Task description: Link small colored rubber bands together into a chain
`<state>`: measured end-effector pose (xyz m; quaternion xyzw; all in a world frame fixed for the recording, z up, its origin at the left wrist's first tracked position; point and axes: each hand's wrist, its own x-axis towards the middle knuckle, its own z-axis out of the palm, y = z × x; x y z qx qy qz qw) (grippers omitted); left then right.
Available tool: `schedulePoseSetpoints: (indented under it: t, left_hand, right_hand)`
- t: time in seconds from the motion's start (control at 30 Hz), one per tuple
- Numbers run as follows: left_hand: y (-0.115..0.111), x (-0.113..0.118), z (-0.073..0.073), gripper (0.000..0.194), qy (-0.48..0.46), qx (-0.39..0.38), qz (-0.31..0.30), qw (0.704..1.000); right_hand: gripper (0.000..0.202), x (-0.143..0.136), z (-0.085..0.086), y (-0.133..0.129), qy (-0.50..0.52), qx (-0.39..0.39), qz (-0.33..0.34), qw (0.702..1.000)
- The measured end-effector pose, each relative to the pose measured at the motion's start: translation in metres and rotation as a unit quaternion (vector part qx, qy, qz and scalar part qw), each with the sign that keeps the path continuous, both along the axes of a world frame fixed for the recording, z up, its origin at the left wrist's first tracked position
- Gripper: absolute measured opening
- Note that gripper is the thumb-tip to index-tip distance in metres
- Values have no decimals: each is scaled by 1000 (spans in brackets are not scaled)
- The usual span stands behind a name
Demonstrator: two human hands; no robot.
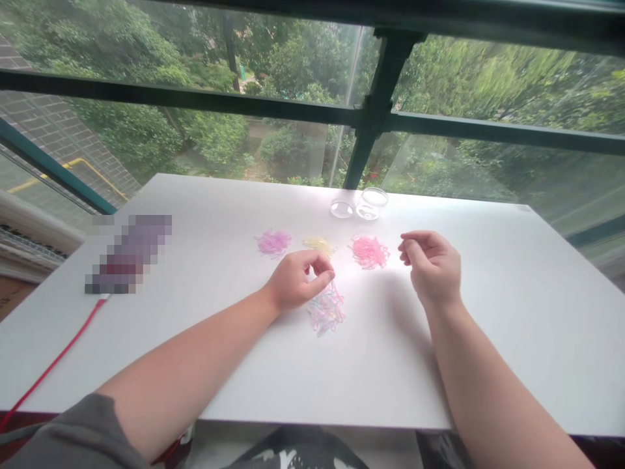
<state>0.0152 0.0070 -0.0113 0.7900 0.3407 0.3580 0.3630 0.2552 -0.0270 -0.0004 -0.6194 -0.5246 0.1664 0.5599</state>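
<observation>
My left hand (303, 280) is closed in a pinch over the upper edge of a mixed pastel pile (326, 311) of small loops; whatever is between its fingertips is too small to make out. Behind it lies a yellow pile (319, 245), partly covered by the hand. A purple pile (274, 242) is to the left, and a pink pile (370, 251) to the right. My right hand (432, 264) hovers to the right of the pink pile, thumb and fingers pressed together, with nothing identifiable between them.
A clear round jar (373, 203) and a clear round lid (342, 208) sit near the back edge of the white table (219, 378). On the left lies a pixelated object (131, 251) beside a red cable (58, 357). Windows stand behind.
</observation>
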Motion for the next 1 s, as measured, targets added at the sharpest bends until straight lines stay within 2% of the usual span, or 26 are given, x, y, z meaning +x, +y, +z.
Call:
schedulePoseSetpoints:
  t: [0.03,0.1,0.17,0.23,0.33,0.43,0.57,0.73,0.9,1.0]
  left_hand:
    - [1,0,0,9,2,-2,11,1000]
    - [3,-2,0,15,6,-14,40,999]
    - [6,-5,0,22,13,-24,68,997]
    - [8,-7,1,26,21,-23,85,996]
    - [8,-8,0,27,37,-22,79,996]
    - [6,-5,-1,27,57,-32,60,996]
    - [5,-2,-1,27,112,-36,35,992]
    - [4,-1,0,23,190,10,4,982]
    - [3,-1,-1,21,213,36,-27,976]
    - [4,-2,-1,21,210,38,-34,976]
  right_hand:
    - [13,-3,0,-2,-35,-12,32,999]
    - [13,-11,-1,-8,-119,-46,138,982]
    - [19,-23,-5,-12,-200,-69,247,946]
    - [30,-35,-8,-14,-259,-82,300,914]
    - [37,-48,-13,-13,-316,-105,305,892]
    - [31,-53,-14,-10,-342,-126,293,884]
    - [22,-54,-13,-8,-340,-141,281,887]
    - [14,-55,-13,-8,-335,-143,276,890]
    - [23,-57,-14,-6,-340,-144,258,893]
    - [17,-58,-15,-5,-350,-141,256,890]
